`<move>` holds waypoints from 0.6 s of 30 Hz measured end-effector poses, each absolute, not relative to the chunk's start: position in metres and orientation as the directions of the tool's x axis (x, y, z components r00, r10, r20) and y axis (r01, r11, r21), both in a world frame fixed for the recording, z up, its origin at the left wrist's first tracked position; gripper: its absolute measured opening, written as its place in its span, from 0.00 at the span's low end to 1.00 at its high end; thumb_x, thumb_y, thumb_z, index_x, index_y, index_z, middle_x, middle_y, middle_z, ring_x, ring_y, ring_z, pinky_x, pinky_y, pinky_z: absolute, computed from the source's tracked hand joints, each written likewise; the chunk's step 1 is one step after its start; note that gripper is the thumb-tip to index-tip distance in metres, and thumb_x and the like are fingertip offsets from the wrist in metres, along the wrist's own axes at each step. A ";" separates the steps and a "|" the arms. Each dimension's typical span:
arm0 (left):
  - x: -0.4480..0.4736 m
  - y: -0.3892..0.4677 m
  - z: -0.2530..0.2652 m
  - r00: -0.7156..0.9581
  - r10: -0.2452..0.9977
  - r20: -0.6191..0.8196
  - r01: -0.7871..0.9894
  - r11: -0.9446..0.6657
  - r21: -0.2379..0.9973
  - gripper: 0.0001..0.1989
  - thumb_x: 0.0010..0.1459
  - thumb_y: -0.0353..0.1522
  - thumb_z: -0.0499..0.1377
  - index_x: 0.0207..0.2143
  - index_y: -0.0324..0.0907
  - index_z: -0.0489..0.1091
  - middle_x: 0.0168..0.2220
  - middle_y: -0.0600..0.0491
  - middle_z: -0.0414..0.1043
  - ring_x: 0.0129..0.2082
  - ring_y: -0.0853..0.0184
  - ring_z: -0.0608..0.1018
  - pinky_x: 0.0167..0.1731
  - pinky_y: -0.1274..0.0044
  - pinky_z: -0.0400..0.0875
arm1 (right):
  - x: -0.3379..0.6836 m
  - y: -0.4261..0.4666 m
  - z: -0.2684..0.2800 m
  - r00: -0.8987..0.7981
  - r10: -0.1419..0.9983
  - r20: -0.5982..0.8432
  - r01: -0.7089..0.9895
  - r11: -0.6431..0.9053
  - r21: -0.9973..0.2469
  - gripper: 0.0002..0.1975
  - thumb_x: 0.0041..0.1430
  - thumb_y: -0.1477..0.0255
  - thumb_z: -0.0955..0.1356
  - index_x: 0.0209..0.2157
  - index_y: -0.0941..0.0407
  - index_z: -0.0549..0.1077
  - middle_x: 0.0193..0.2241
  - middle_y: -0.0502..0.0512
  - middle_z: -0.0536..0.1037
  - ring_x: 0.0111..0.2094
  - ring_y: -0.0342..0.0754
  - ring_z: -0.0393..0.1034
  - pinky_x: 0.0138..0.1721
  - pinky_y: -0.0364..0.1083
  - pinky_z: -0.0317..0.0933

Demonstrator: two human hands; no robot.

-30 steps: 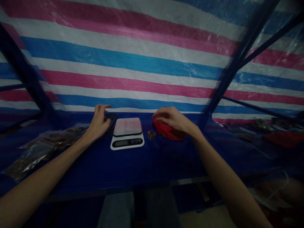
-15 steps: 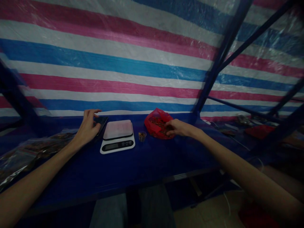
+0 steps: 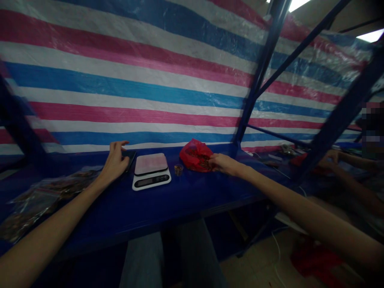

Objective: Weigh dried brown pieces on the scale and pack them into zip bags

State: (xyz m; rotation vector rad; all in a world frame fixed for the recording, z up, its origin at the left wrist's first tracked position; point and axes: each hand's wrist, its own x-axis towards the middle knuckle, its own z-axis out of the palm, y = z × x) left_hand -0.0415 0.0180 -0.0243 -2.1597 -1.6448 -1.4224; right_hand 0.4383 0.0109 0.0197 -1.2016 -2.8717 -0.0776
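Observation:
My left hand [image 3: 116,163] hovers by a dark phone-like slab [image 3: 129,160], thumb and fingers apart, with nothing held. Just right of it lies a white kitchen scale [image 3: 151,171], its pale square plate bare and its display dark. A small clear cup [image 3: 179,170] with brownish bits inside stands between the scale and a red plastic bag [image 3: 192,158]. The bag is open at the top and holds many small brownish metallic-looking pieces. At its right rim my right hand [image 3: 223,164] has curled fingers closed on the edge; whether they also pinch a piece is too small to tell.
Clear zip bags [image 3: 39,200] of small brown pieces lie on the blue table [image 3: 168,204] at left. Blue frame posts [image 3: 252,92] rise behind and at right. A striped plastic sheet [image 3: 135,88] hangs behind. A co-worker's hands [image 3: 333,156] are at far right.
The camera view has turned rightward, bringing a co-worker into sight. My right hand has shifted from over the bag's contents to its right rim. My left hand stays by the phone-like slab.

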 end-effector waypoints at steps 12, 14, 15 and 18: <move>-0.041 0.016 -0.024 -0.012 0.713 0.701 0.784 -0.428 0.449 0.30 0.50 0.24 0.54 0.57 0.43 0.60 0.55 0.43 0.58 0.49 0.59 0.73 0.47 0.64 0.76 | 0.428 0.022 0.062 -0.654 0.726 0.212 0.712 0.686 -0.151 0.06 0.57 0.81 0.65 0.31 0.57 0.71 0.28 0.52 0.74 0.29 0.46 0.65 0.33 0.45 0.53; -0.041 0.016 -0.024 -0.004 0.710 0.704 0.783 -0.435 0.445 0.30 0.50 0.24 0.54 0.57 0.43 0.60 0.55 0.43 0.58 0.49 0.59 0.73 0.47 0.64 0.76 | 0.427 0.024 0.072 -0.654 0.728 0.207 0.713 0.684 -0.155 0.05 0.58 0.79 0.65 0.30 0.57 0.69 0.26 0.50 0.72 0.27 0.45 0.63 0.32 0.45 0.52; -0.042 0.016 -0.024 -0.001 0.711 0.703 0.781 -0.439 0.444 0.30 0.51 0.24 0.54 0.57 0.43 0.60 0.55 0.44 0.58 0.49 0.59 0.73 0.47 0.64 0.76 | 0.426 0.025 0.076 -0.650 0.731 0.207 0.716 0.681 -0.154 0.05 0.57 0.79 0.65 0.29 0.56 0.68 0.25 0.50 0.71 0.27 0.45 0.63 0.31 0.45 0.51; -0.042 0.016 -0.024 0.005 0.709 0.705 0.775 -0.448 0.446 0.30 0.51 0.24 0.53 0.58 0.44 0.59 0.54 0.44 0.58 0.49 0.58 0.73 0.46 0.63 0.76 | 0.422 0.025 0.085 -0.609 0.743 0.279 0.736 0.660 -0.151 0.04 0.57 0.78 0.65 0.29 0.56 0.68 0.26 0.52 0.72 0.28 0.46 0.64 0.32 0.45 0.51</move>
